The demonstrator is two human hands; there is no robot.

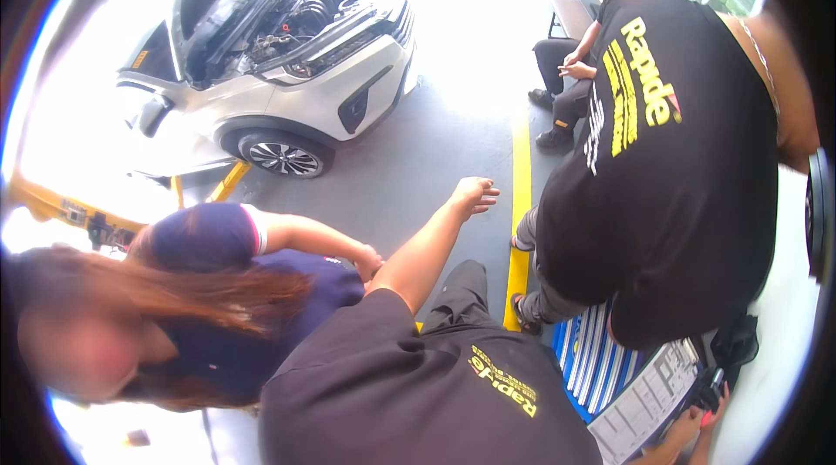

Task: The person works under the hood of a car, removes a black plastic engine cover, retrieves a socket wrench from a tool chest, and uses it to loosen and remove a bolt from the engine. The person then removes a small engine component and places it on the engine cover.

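Note:
My left arm reaches forward over the grey floor, and my left hand (477, 195) is open in the air with its fingers apart and loosely bent, holding nothing. Beside that forearm, a person in a navy shirt (296, 308) has a hand (367, 259) low, just left of my elbow. My black T-shirt (418, 404) and a grey trouser leg (466, 291) show below. I cannot make out my right hand. At the bottom right, another person's hands (697, 421) are on a small dark object (710, 385) beside a printed board (644, 395).
A white car (348, 90) stands with its bonnet up near yellow lift arms (226, 182). A person in black (662, 178) stands close on my right; another sits (557, 64) on a bench (570, 14). A yellow floor line (521, 169) runs between. A blue ribbed panel (579, 352) lies at lower right.

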